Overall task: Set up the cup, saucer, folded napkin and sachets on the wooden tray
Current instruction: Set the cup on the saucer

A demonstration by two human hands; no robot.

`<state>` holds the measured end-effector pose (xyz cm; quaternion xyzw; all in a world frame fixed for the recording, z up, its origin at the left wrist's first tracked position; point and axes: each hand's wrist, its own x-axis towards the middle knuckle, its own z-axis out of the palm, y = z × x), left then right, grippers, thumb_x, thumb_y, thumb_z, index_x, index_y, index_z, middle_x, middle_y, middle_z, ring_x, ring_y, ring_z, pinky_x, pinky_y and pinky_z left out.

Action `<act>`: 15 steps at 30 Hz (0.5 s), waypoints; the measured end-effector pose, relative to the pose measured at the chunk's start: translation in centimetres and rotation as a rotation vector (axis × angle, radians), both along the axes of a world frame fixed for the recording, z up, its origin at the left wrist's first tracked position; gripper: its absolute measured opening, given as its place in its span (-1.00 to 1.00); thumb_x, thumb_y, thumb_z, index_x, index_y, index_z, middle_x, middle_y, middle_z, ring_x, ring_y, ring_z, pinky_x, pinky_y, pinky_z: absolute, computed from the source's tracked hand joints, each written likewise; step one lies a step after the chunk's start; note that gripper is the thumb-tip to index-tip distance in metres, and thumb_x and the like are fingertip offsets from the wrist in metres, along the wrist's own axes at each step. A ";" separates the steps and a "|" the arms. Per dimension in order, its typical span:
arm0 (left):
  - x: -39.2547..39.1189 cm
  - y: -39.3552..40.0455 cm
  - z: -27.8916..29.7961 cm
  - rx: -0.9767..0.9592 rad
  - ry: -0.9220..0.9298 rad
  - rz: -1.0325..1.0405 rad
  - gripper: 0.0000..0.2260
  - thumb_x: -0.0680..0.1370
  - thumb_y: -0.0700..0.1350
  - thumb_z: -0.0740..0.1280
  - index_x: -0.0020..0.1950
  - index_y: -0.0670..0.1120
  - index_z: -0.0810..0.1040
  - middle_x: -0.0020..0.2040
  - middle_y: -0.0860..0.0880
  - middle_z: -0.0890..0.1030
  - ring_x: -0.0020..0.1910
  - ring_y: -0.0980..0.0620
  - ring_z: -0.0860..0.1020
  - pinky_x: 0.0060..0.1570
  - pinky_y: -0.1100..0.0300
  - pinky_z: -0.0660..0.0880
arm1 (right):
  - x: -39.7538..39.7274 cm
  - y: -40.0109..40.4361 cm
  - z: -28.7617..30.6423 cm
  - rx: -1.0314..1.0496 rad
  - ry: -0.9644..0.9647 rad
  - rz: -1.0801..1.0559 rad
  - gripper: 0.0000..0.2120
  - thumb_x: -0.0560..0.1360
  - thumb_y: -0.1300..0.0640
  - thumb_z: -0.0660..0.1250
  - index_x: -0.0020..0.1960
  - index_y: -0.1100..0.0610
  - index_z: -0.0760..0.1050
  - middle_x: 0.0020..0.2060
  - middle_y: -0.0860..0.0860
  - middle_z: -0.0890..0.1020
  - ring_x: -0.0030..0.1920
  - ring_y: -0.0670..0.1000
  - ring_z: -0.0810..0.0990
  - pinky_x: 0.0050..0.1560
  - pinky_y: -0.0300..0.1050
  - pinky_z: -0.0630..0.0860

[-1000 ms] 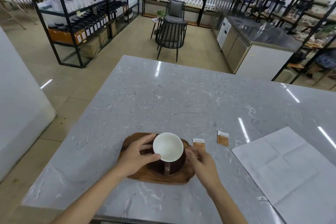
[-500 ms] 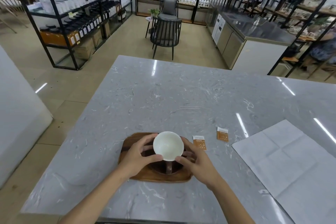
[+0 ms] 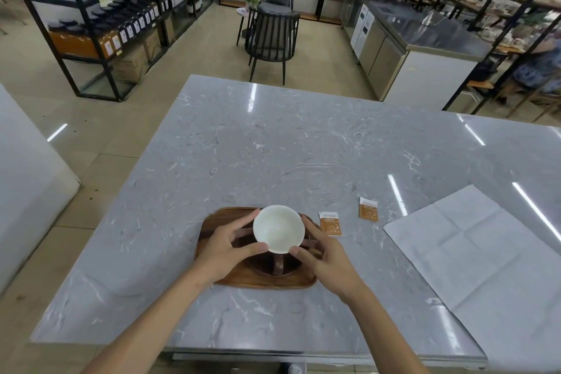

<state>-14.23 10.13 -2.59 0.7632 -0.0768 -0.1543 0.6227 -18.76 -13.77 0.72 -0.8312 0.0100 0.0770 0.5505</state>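
A brown cup with a white inside (image 3: 278, 228) is held between both hands over a dark saucer (image 3: 267, 267), which lies on the oval wooden tray (image 3: 218, 218). My left hand (image 3: 226, 244) grips the cup's left side and my right hand (image 3: 323, 255) its right side. The cup's handle points towards me. Two orange sachets lie on the marble right of the tray, the near sachet (image 3: 330, 223) and the far sachet (image 3: 368, 209). A large unfolded white napkin (image 3: 473, 261) lies flat at the right.
The grey marble table (image 3: 273, 146) ends close in front of me and at the left, with floor beyond. Black chairs (image 3: 271, 36), shelving racks (image 3: 100, 9) and a steel counter (image 3: 425, 30) stand farther off.
My right hand has closed onto the cup's right side, so both hands now hold it. The cup appears slightly raised above the saucer. The view shifted a little.
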 end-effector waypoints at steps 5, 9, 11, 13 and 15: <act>-0.3 -0.2 -0.1 0.013 -0.017 0.034 -0.34 0.37 0.05 0.61 0.35 0.47 0.43 0.36 0.40 0.51 0.32 0.31 0.52 0.18 0.41 0.41 | 0.1 0.1 0.5 -0.019 -0.005 0.018 -0.43 0.53 -0.04 0.48 0.38 -0.48 0.33 0.21 -0.43 0.59 0.20 -0.32 0.59 0.01 -0.49 0.53; -0.5 -0.3 -0.3 0.038 -0.014 0.048 -0.34 0.39 0.01 0.60 0.37 0.43 0.40 0.34 0.40 0.50 0.30 0.41 0.49 0.16 0.46 0.38 | 0.0 0.0 0.2 -0.002 -0.015 0.013 -0.43 0.54 0.04 0.48 0.46 -0.30 0.37 0.25 -0.28 0.62 0.22 -0.23 0.63 0.06 -0.41 0.56; -0.6 -0.3 -0.3 0.049 -0.013 0.049 -0.34 0.41 0.00 0.59 0.38 0.42 0.38 0.34 0.40 0.49 0.28 0.48 0.46 0.11 0.54 0.37 | -0.1 0.0 -0.2 0.014 -0.019 -0.001 -0.43 0.55 0.08 0.48 0.49 -0.20 0.39 0.29 -0.21 0.62 0.21 -0.22 0.63 0.06 -0.42 0.54; -0.7 -0.3 -0.3 0.050 -0.015 0.051 -0.31 0.42 -0.01 0.58 0.45 0.35 0.37 0.37 0.34 0.49 0.28 0.50 0.44 0.11 0.56 0.36 | -0.3 0.0 -0.5 0.014 -0.023 -0.014 -0.42 0.56 0.10 0.47 0.52 -0.13 0.38 0.32 -0.15 0.62 0.20 -0.21 0.64 0.06 -0.45 0.52; -0.7 -0.2 -0.3 0.056 -0.017 0.041 -0.30 0.43 0.02 0.58 0.50 0.29 0.36 0.39 0.34 0.48 0.30 0.51 0.42 0.09 0.61 0.35 | -0.4 0.0 -0.8 0.011 -0.017 -0.024 -0.41 0.57 0.10 0.45 0.54 -0.10 0.36 0.31 -0.10 0.63 0.19 -0.18 0.65 0.09 -0.44 0.52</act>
